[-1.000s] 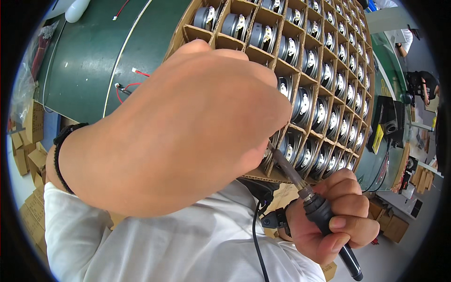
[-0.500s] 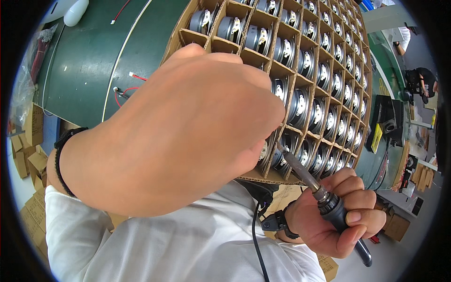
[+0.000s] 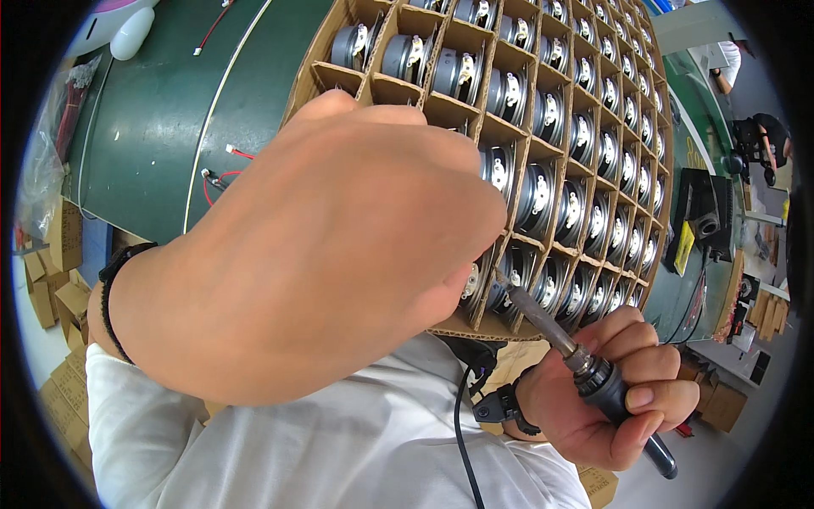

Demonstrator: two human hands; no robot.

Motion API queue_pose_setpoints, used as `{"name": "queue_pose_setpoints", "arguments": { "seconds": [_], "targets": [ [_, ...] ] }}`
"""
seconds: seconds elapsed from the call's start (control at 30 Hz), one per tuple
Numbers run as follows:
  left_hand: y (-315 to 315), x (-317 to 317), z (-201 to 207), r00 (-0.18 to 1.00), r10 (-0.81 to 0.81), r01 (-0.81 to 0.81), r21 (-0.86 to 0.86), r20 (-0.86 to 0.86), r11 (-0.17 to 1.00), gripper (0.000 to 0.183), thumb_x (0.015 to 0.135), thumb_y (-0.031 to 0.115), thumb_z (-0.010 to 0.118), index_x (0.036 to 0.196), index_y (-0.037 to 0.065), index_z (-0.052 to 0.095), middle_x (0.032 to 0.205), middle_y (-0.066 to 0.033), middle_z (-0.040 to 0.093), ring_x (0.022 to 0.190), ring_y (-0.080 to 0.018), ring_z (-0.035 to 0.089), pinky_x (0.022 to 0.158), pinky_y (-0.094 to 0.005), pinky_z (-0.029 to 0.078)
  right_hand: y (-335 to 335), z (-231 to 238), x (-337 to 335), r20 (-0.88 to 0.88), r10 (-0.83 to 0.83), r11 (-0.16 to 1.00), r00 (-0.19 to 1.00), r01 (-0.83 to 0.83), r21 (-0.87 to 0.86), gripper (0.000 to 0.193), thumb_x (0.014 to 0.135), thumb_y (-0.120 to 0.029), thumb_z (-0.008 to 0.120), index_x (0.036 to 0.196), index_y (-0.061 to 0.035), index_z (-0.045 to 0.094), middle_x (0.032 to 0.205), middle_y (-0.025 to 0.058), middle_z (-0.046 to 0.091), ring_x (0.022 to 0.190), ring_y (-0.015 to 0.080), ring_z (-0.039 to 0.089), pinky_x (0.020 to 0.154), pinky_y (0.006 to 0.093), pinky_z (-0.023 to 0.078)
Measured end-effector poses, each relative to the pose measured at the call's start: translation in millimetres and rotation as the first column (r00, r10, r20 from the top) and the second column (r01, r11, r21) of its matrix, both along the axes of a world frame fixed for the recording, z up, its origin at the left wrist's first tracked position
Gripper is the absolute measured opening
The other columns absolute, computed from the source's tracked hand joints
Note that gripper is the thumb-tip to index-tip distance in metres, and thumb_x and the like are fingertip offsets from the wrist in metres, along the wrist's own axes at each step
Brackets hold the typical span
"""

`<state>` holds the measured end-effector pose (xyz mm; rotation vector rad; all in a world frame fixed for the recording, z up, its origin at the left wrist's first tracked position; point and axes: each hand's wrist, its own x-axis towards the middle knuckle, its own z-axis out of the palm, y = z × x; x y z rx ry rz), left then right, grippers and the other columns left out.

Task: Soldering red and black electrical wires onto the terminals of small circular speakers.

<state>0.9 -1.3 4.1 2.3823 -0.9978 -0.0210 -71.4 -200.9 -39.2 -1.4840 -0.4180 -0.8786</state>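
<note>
My right hand (image 3: 615, 386) is wrapped around the black handle of a soldering iron (image 3: 543, 321), whose metal tip points up and left into a cardboard divider tray (image 3: 524, 157). The tip is beside a round metal speaker (image 3: 471, 284) near the tray's front edge. My left hand (image 3: 365, 229) hangs over the tray's near left part, curled closed, its back toward me. It hides its own fingertips, whatever they hold and several compartments. Each speaker in view, such as one speaker (image 3: 536, 193), stands on edge in its own compartment with a pale terminal strip showing.
Short red wires (image 3: 240, 152) with white connectors lie on the green tabletop (image 3: 161, 127) left of the tray. A clear bag (image 3: 44, 161) sits at the far left. Cardboard boxes (image 3: 64, 233) stand below it. Two other people (image 3: 767, 140) are at the far right.
The view has shifted slightly, so the tray sits a little lower and further left. Both hands and the iron keep nearly the same pose.
</note>
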Motion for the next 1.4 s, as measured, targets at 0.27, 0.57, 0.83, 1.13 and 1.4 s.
{"name": "queue_pose_setpoints", "arguments": {
  "seconds": [0.27, 0.57, 0.83, 1.13, 1.4],
  "targets": [
    [-4.6, -0.4, 9.5, 0.987, 0.064, -0.065, -0.004, -0.15, 0.998, 0.017, 0.065, 0.002, 0.071, 0.068, 0.013, 0.059, 0.068, -0.0006, 0.048, 0.065, -0.0242, 0.047, 0.065, -0.0362, 0.034, -0.3, -1.1, -1.0, 0.001, 0.024, 0.999, 1.0, -0.024, 0.031, 0.022, 0.098, -0.027, 0.05, 0.086, -0.0109, 0.04, 0.065, 0.0016, 0.033, 0.053, 0.0134, 0.026, 0.053, 0.032, 0.029],
    [6.4, -1.8, -13.3, 0.978, 0.045, -0.077, -0.154, -0.203, 0.985, 0.012, 0.068, 0.003, 0.071, 0.072, 0.012, 0.063, 0.07, -0.0016, 0.05, 0.066, -0.025, 0.049, 0.065, -0.0371, 0.036, 0.6, -0.5, 0.5, 0.01, 0.006, 1.0, 1.0, -0.006, 0.02, 0.022, 0.098, -0.026, 0.05, 0.086, -0.0106, 0.041, 0.066, 0.002, 0.033, 0.053, 0.0139, 0.027, 0.053, 0.0325, 0.029],
    [15.8, -2.6, -2.8, 0.99, -0.007, 0.009, 0.013, -0.138, 1.0, 0.01, 0.075, 0.006, 0.072, 0.083, 0.011, 0.069, 0.078, -0.0034, 0.056, 0.076, -0.0247, 0.056, 0.073, -0.0377, 0.039, 1.9, -0.2, 0.1, 0.013, 0.001, 0.995, 1.0, -0.002, 0.104, 0.021, 0.096, -0.024, 0.051, 0.085, -0.0096, 0.04, 0.067, 0.0028, 0.033, 0.055, 0.0139, 0.026, 0.054, 0.0327, 0.028],
    [20.8, -1.4, 1.4, 0.986, -0.043, 0.041, -0.015, -0.16, 0.999, 0.012, 0.082, 0.006, 0.071, 0.093, 0.011, 0.07, 0.086, -0.0029, 0.061, 0.081, -0.0263, 0.058, 0.076, -0.0384, 0.041, -3.8, 1.6, -1.5, -0.022, 0.032, 0.991, 0.999, -0.029, 0.127, 0.024, 0.098, -0.028, 0.05, 0.085, -0.0108, 0.04, 0.067, 0.0027, 0.034, 0.056, 0.0141, 0.026, 0.055, 0.0325, 0.027],
    [20.7, 0.0, -2.6, 0.981, -0.047, 0.031, -0.088, -0.186, 0.996, 0.013, 0.083, 0.003, 0.069, 0.094, 0.01, 0.07, 0.085, -0.003, 0.063, 0.082, -0.027, 0.058, 0.078, -0.0378, 0.04, -4.3, 1.9, -2.8, -0.039, 0.02, 0.995, 0.999, -0.016, 0.1, 0.024, 0.099, -0.028, 0.05, 0.086, -0.0114, 0.039, 0.067, 0.0021, 0.034, 0.055, 0.0137, 0.027, 0.056, 0.0325, 0.028]
  ]
}}
